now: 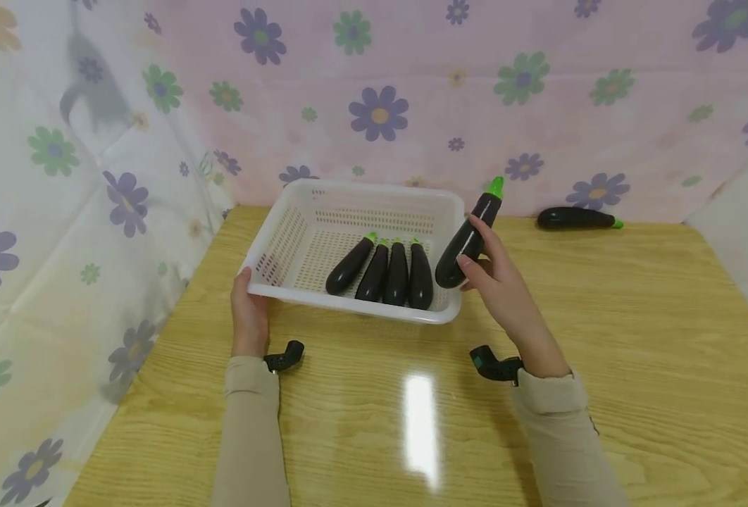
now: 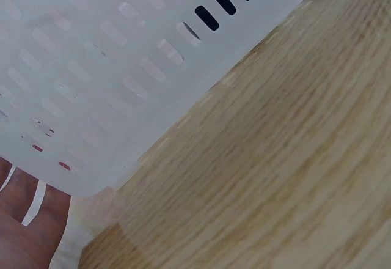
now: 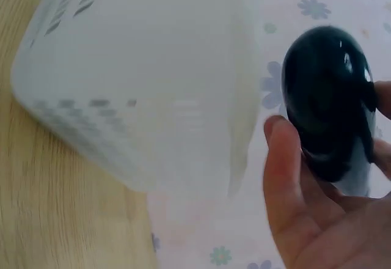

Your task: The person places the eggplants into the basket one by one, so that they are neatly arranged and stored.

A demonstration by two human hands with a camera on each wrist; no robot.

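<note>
A white plastic basket (image 1: 348, 301) with slotted walls stands on the table, and several black eggplants (image 1: 396, 274) with green stems lie side by side in it. My left hand (image 1: 249, 317) holds the basket at its front left corner, with the thumb at the rim; in the left wrist view its fingers (image 2: 36, 211) lie against the outer wall. In my right hand (image 1: 497, 282) is another eggplant (image 1: 469, 239), gripped between thumb and fingers beside the basket's right rim, stem up and tilted right. The right wrist view shows its rounded dark end (image 3: 324, 92) near the basket wall.
One more eggplant (image 1: 577, 218) lies on its side at the back right of the wooden table (image 1: 653, 338), close to the flowered cloth (image 1: 412, 70) behind. Both wrists carry a black camera mount (image 1: 494, 365).
</note>
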